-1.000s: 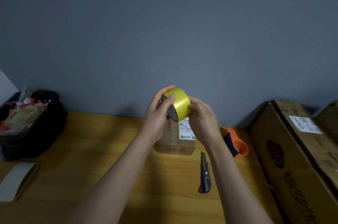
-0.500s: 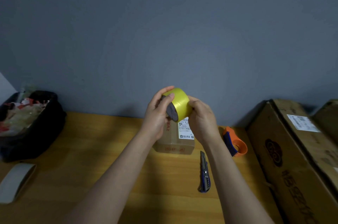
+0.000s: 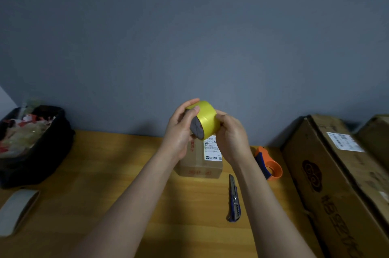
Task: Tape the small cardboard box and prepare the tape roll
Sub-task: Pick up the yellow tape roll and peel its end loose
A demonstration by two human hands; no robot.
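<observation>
A yellow tape roll (image 3: 207, 119) is held up in the air between both hands, above the table. My left hand (image 3: 181, 131) grips its left side, thumb pressed on the roll's upper edge. My right hand (image 3: 231, 135) cups its right side. Below and behind the hands, a small cardboard box (image 3: 200, 165) with a white shipping label rests on the wooden table (image 3: 105, 173); my hands hide its far end.
A blue utility knife (image 3: 234, 198) lies right of the small box. An orange and blue tape dispenser (image 3: 268, 163) sits further right, beside large cardboard boxes (image 3: 336, 184). A black bin (image 3: 31, 144) full of scraps stands at the left, with a pale roll (image 3: 14, 211) near the front left.
The roll and both hands stay in nearly the same place. My left thumb has shifted slightly along the roll's upper edge.
</observation>
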